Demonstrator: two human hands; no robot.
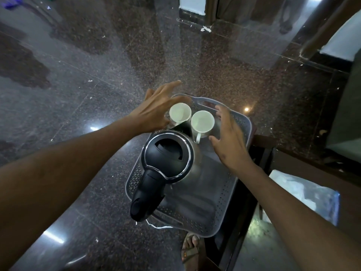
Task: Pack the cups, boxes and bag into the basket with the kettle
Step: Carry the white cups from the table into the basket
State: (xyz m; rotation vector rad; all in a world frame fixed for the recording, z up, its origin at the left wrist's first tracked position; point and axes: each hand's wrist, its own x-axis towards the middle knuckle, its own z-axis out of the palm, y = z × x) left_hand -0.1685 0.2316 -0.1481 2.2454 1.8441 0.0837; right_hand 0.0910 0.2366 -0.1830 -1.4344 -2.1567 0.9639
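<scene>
Both white cups stand upright at the far end of the grey perforated basket (224, 202), just past the kettle (168, 159). The left cup (180, 112) and the right cup (202, 122) sit side by side, close together and perhaps touching, the right one with its handle pointing back toward the kettle. The kettle, steel with a black lid and black handle, fills the left half of the basket, and its handle reaches out over the near left rim.

The left hand (154, 110) hovers beside the left cup with its fingers spread and nearly straight, holding nothing. Whether its palm touches the cup wall I cannot tell. The right hand (228, 139) is likewise released, fingers loosely fanned over the right side of the basket, just beside the right cup, with its far fingertips near the basket's end handle.

By my reading the cup step is done or in its last moment: both cups are inside and both hands are free. The boxes and the bag are not yet packed. A clear plastic bag (304, 194) with something pale in it lies off to the right, well apart from the basket, on a lower dark surface. No boxes show anywhere in view.

The next move likely calls for lifting the hands off without knocking the cups, then reaching right for the bag. The bare floor of the basket to the right of the kettle looks like the natural place for it.
</scene>
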